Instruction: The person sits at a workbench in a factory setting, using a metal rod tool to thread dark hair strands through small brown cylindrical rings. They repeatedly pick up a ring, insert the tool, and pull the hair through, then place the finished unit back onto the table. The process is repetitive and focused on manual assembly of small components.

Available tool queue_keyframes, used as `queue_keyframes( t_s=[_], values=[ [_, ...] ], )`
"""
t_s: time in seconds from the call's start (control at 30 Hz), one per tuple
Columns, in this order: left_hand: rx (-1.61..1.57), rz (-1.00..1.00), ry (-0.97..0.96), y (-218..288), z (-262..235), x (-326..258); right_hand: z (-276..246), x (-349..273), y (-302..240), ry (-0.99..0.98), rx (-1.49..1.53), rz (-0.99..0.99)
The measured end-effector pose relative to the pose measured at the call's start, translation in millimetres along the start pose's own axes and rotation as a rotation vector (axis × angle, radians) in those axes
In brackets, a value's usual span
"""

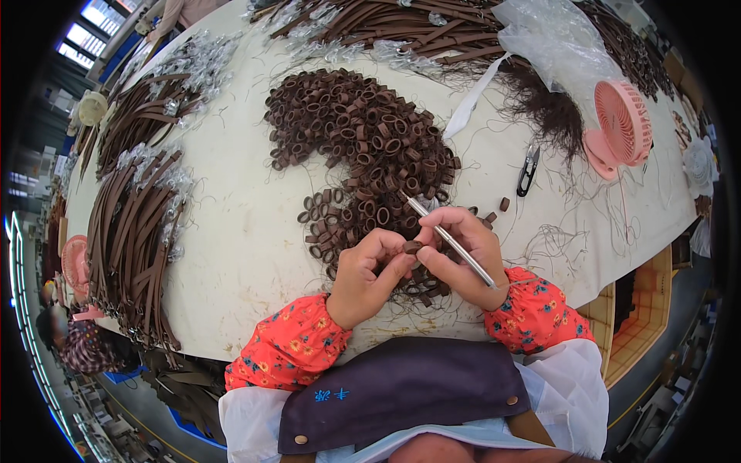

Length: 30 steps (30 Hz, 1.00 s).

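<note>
Between the fingertips of my left hand (369,272) is a small brown strap loop (414,247), pinched by thumb and forefinger. My right hand (467,251) grips a slim silver pen-shaped tool (455,245), its tip pointing up and away to the left. The right thumb and fingers also meet at the loop's other side. Just beyond both hands spreads a heap of similar brown loops (363,131), some of them lying under and around my fingers. A lone loop (504,204) rests right of the heap.
Black thread snips (528,171) and a pink fan (617,127) stand to the right. Bundles of brown straps (135,239) with clear wrapping lie at left, and more straps (401,27) at the far side. Loose threads and clear plastic film (552,42) lie on the white table (247,255).
</note>
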<state>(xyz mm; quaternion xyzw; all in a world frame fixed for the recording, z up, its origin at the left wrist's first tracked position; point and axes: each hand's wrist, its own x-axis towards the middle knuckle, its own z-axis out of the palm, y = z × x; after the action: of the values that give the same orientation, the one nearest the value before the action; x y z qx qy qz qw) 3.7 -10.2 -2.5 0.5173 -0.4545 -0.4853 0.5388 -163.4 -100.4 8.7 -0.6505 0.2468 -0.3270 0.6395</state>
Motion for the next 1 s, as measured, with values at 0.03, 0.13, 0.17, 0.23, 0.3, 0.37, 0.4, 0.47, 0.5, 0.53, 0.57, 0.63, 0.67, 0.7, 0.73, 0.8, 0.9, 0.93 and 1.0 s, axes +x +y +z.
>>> queue_keyframes(
  t_s=[0.03, 0.13, 0.17, 0.23, 0.3, 0.37, 0.4, 0.47, 0.5, 0.53, 0.57, 0.63, 0.67, 0.7, 0.73, 0.8, 0.9, 0.93, 1.0],
  values=[
    [-0.036, -0.011, 0.035, 0, 3, 0, 0, 0, 0, -0.002, 0.008, 0.023],
    [-0.049, -0.019, 0.05, 1, 2, 0, -1, 0, 1, -0.005, 0.04, 0.031],
    [-0.037, -0.018, 0.04, 2, 1, 0, -1, 0, 2, -0.011, 0.02, 0.029],
    [-0.073, -0.011, 0.073, 2, 0, 1, -3, -1, 3, -0.027, -0.019, 0.023],
    [-0.093, -0.009, 0.098, 2, -2, 2, -1, 1, 1, 0.024, -0.002, 0.001],
    [-0.096, -0.011, 0.113, 1, -5, 3, -5, 1, -3, 0.044, 0.026, -0.01],
    [-0.087, -0.014, 0.116, 1, -5, 3, -12, -1, -6, 0.038, 0.046, -0.01],
    [-0.068, -0.021, 0.122, 3, -6, 2, -8, 1, -13, 0.067, 0.205, -0.073],
    [-0.066, -0.02, 0.124, 3, -5, 2, -12, 1, -13, 0.03, 0.172, -0.107],
    [-0.063, -0.018, 0.127, 3, -5, 2, -18, 1, -11, -0.007, 0.14, -0.141],
    [-0.06, -0.016, 0.131, 4, -5, 2, -21, 1, -10, -0.045, 0.107, -0.174],
    [-0.041, -0.01, 0.132, 3, -4, 3, -19, 1, -13, -0.041, 0.072, -0.186],
    [-0.031, -0.007, 0.134, 2, -4, 3, -19, 2, -11, -0.049, 0.064, -0.191],
    [-0.028, -0.006, 0.135, 2, -4, 2, -19, 2, -11, -0.057, 0.056, -0.196],
    [-0.024, -0.005, 0.137, 2, -4, 2, -19, 1, -11, -0.055, 0.063, -0.189],
    [-0.021, -0.005, 0.141, 2, -3, 2, -17, 1, -10, -0.05, 0.077, -0.176],
    [-0.016, -0.01, 0.146, 1, -2, 1, -17, 1, -10, -0.055, 0.061, -0.199],
    [-0.009, -0.011, 0.147, 1, -2, 1, -16, 1, -10, -0.053, 0.067, -0.199],
    [-0.003, -0.01, 0.148, 1, -2, 1, -14, 1, -10, -0.048, 0.077, -0.2]
  ],
)
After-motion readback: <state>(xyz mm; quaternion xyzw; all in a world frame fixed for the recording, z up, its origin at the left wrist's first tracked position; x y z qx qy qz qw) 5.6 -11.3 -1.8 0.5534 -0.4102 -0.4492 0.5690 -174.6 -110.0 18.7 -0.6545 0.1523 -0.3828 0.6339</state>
